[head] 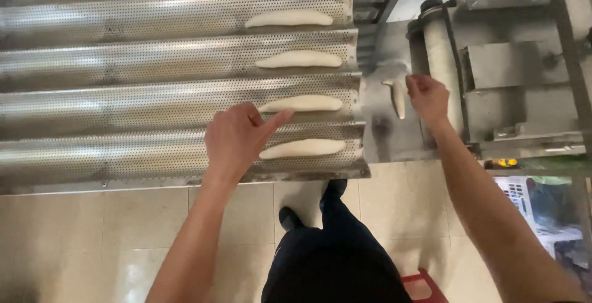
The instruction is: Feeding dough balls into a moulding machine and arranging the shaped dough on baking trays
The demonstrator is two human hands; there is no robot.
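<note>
A long perforated metal baguette tray with wavy channels fills the left and middle of the head view. Several pale dough sticks lie at the right ends of its channels, one per channel, such as the nearest one. My left hand rests over the tray, its fingertips touching the left end of the second-nearest dough stick. My right hand pinches the top of another dough piece, which hangs down in front of the grey dough-moulding machine.
The machine's roller stands just right of my right hand. Beige floor tiles lie below the tray. My dark trousers and shoes are at bottom centre, a red stool beside them, and a white crate at right.
</note>
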